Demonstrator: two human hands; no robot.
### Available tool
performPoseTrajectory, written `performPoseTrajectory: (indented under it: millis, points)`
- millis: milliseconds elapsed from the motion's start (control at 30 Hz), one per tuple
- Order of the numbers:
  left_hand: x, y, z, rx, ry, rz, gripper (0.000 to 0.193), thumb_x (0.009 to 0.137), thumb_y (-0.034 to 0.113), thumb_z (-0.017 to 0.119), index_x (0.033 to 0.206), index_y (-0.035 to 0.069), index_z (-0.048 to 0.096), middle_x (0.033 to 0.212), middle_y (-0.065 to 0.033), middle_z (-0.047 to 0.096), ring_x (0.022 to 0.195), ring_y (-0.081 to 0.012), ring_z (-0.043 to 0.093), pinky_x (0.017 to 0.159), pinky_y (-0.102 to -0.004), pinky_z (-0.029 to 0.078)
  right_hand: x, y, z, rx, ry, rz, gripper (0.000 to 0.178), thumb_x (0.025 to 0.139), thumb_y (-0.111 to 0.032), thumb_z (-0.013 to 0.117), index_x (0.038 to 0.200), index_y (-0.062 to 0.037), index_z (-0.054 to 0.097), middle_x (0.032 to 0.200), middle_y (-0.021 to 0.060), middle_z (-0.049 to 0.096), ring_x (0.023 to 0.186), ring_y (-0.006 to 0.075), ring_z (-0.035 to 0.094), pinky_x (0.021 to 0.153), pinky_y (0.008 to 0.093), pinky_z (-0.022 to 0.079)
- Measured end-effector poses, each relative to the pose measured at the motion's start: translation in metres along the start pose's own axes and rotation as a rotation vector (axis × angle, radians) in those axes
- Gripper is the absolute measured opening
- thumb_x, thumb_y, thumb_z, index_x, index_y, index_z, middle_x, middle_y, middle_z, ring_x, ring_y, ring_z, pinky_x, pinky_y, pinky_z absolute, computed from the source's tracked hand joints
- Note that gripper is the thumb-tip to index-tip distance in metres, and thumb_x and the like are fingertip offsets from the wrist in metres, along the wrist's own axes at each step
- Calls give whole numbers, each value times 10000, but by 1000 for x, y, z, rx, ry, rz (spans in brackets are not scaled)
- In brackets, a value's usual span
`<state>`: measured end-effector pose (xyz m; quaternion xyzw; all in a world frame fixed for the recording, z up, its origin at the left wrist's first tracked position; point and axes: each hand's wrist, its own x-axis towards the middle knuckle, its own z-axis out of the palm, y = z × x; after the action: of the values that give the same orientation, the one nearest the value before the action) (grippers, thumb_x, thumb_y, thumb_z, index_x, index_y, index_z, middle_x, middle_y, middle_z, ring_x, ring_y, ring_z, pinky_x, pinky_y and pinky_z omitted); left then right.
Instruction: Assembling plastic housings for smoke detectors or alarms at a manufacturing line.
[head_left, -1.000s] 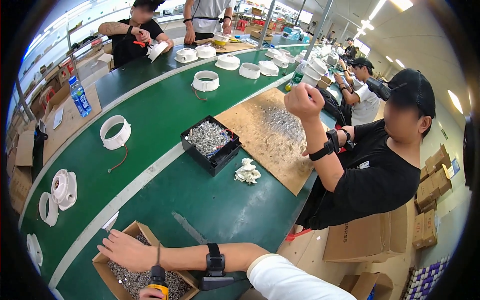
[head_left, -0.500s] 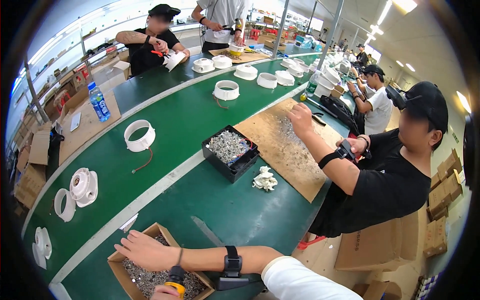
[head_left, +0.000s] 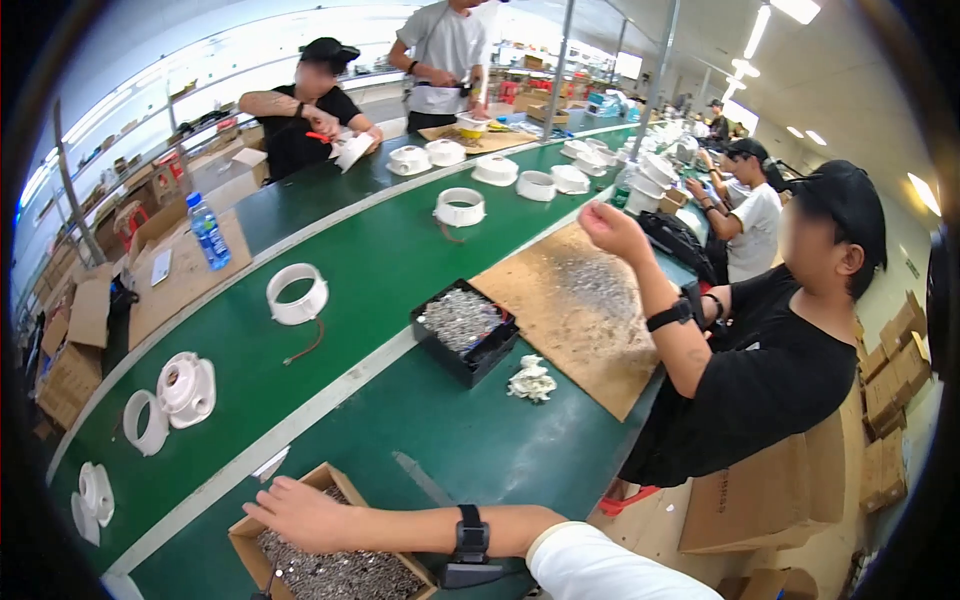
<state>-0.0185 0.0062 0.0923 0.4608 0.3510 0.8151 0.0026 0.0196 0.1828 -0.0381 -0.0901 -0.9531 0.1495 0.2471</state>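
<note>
My right hand reaches in from the lower right, over the left end of an open cardboard box. Its fingers are stretched out and loosely apart, and nothing shows in them; the thumb side is hidden. Small metal screws fill the box beneath my palm and wrist. A black strapped device sits around my forearm. At the lower edge, by the box's near left corner, only the thin dark shaft of a power screwdriver shows. My left hand is out of view.
Beyond the box stand a black bin of metal parts and a crumpled white cloth. White round housings and rings line the green conveyor. A co-worker sits at right beside a brown board.
The yellow-and-black screwdriver and my left hand have dropped away toward the lower edge, the hand out of sight. My right hand stays over the box. The co-worker's raised hand has shifted.
</note>
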Motion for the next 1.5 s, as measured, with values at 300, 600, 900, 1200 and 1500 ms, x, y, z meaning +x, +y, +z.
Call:
performPoseTrajectory:
  millis: [300, 600, 900, 1200, 1500]
  points:
    - [-43, -51, -59, -22, 409, -182, 299, 890, 298, 543, 1005, 83, 370, 550, -21, 423, 446, -122, 427, 441, -262, 398, 0, 3, -40, 6, -121, -3, 560, 785, -187, 634, 1259, 20, 419, 1081, 144, 549, 987, 284, 532, 858, 398, 392]
    - [-45, -43, -78, 6, 326, -119, 343, 880, 317, 580, 982, 89, 345, 564, -38, 468, 464, -165, 484, 476, -297, 438, 21, -1, -77, 20, -273, -90, 570, 832, -191, 603, 1296, 45, 369, 1310, 228, 407, 1123, 369, 461, 988, 428, 336]
    - [-40, -26, -66, -78, 264, -223, 244, 872, 205, 570, 1065, 117, 451, 670, -69, 489, 599, -191, 478, 568, -326, 426, 183, 14, -15, -345, -447, -231, 261, 789, -197, 609, 947, -3, 537, 977, 148, 565, 831, 305, 625, 669, 419, 504]
    - [-42, -33, -63, -110, 183, -168, 262, 880, 192, 569, 1072, 99, 416, 683, -75, 490, 590, -197, 476, 572, -323, 435, 253, 51, 126, -101, -99, -1, 666, 736, -163, 649, 1270, 62, 321, 1130, 219, 497, 875, 338, 626, 729, 424, 524]
    - [-50, -38, -56, -84, 241, -109, 248, 884, 212, 538, 1049, 79, 410, 650, -78, 489, 569, -187, 471, 556, -306, 426, 229, 46, 89, -397, -254, -73, 96, 746, -141, 590, 716, -88, 664, 763, 80, 646, 732, 244, 655, 610, 370, 494]
